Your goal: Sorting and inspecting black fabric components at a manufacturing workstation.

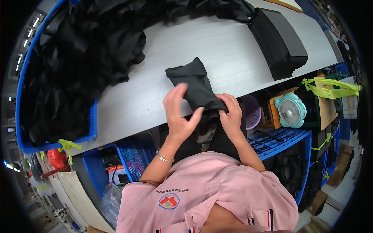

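Observation:
A black fabric piece (197, 88), tube-like with a folded far end, lies across the near edge of the grey-white table. My right hand (232, 118) pinches its near right corner between thumb and fingers. Along the left side of the cloth is my left hand (179, 116), its fingers raised and spread, slightly blurred. The left thumb is close to the near edge of the cloth; I cannot tell if it touches. A loose heap of black fabric pieces (83, 62) lies to the left and stretches along the far side of the table.
A blue crate (96, 120) holds the heap at left. On the right, a neat stack of black pieces (278, 40) stands on the table (128, 116). Below the near edge are a purple basket (253, 112), a turquoise fan (290, 110) and blue crates (279, 143).

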`<state>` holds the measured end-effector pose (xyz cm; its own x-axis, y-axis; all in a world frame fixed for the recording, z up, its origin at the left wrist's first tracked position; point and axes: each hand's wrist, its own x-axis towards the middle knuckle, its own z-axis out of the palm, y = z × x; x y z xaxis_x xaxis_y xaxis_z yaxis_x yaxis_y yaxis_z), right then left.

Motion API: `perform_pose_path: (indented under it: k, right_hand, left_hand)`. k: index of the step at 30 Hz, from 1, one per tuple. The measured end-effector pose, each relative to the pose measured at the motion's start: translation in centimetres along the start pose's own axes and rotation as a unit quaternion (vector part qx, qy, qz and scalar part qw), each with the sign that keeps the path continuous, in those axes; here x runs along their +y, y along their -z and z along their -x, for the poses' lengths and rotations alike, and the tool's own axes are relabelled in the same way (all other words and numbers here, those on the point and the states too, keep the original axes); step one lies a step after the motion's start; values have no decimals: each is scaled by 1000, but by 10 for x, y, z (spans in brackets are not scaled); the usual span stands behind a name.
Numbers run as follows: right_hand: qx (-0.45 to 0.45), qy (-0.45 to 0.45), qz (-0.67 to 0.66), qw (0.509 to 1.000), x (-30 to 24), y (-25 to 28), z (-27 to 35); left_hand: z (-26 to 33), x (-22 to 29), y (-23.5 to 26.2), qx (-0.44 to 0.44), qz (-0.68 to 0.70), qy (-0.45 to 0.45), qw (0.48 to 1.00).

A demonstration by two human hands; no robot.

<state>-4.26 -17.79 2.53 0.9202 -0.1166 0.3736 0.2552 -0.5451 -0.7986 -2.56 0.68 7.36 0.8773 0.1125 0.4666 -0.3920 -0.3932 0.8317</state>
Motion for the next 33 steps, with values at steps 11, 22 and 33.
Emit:
perform_pose_path:
  k: [11, 22, 33]
  right_hand:
    - [-165, 145, 255, 942, -19, 4, 40]
    - [26, 85, 76, 993, -14, -32, -57]
    - [-32, -304, -546, 780, 19, -8, -52]
  left_hand:
    - [-2, 23, -23, -206, 9, -157, 966]
    - [74, 46, -35, -300, 190, 4, 935]
    - [34, 45, -32, -87, 45, 88, 991]
